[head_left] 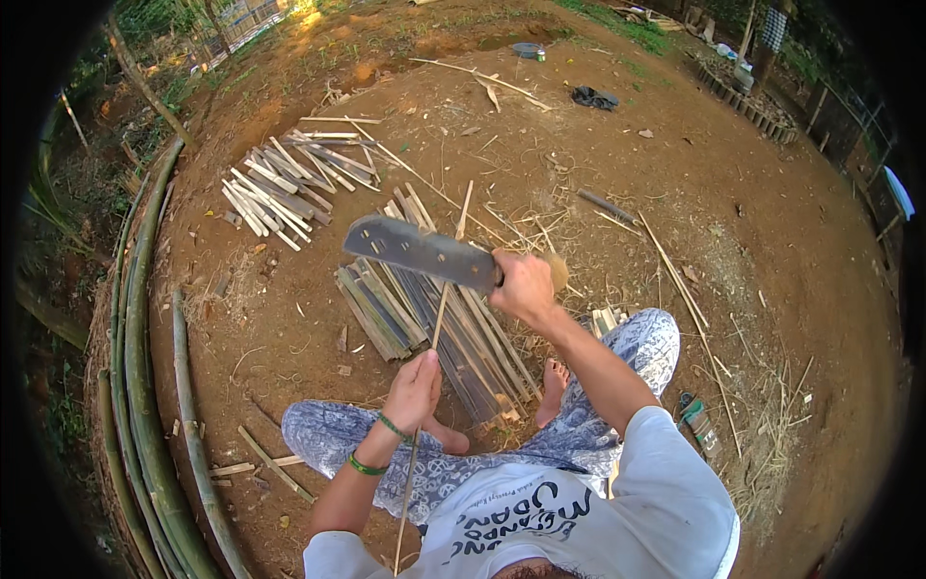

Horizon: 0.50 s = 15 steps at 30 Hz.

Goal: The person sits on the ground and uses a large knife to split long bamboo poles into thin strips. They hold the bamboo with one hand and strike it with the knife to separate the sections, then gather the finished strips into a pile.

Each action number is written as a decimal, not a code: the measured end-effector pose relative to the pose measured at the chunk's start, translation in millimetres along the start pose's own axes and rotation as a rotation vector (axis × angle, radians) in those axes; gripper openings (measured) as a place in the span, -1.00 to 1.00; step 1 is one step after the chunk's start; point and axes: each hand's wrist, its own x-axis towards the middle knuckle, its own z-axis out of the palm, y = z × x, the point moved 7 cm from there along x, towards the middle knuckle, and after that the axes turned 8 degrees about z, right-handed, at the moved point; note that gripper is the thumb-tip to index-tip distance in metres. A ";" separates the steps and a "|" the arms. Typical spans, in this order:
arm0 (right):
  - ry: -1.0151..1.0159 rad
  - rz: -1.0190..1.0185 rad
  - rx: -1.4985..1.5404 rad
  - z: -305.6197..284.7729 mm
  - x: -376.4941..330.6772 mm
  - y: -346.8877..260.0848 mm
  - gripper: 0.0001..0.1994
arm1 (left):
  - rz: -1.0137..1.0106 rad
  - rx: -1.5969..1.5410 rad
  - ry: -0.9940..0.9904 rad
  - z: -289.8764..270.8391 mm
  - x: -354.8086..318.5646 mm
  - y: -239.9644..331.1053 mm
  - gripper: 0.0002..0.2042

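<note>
My right hand [526,289] is wrapped round the handle of a broad-bladed machete [415,253]. Its dark blade has several holes and points left, over a pile of split bamboo slats [477,372]. Closed on a long, thin bamboo strip [440,323] is my left hand [415,391], nearer my body. The strip runs from beyond the blade back past my left forearm towards my lap. Part of it is hidden at the blade, and I cannot tell whether the two touch. The slats lie between my bare feet on the ground.
More cut bamboo pieces [280,183] lie in a heap at the far left. Long green bamboo poles [140,386] line the left side. Shavings and thin strips [675,265] are scattered to the right, with a green-handled tool or pouch [696,420] beside my right knee.
</note>
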 end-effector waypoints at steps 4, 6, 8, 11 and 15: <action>0.020 -0.113 -0.053 2.8 -2.3 0.8 -0.79 | 0.144 0.225 0.078 -1.2 3.5 -9.2 -0.59; -0.019 0.187 -0.178 -15.8 23.9 40.0 -0.77 | 0.011 0.192 0.046 3.4 -17.0 -13.8 -0.58; -0.037 0.334 -0.040 -15.3 20.3 62.4 -0.76 | -0.016 0.218 0.023 -6.7 -25.8 -33.6 -0.59; -0.067 0.397 0.117 -8.9 12.1 54.2 -0.79 | 0.057 0.324 0.078 -10.6 -25.5 -40.5 -0.60; 0.130 0.379 0.223 -17.8 2.7 68.0 -0.77 | 0.175 0.388 0.134 -15.6 -22.3 -37.8 -0.61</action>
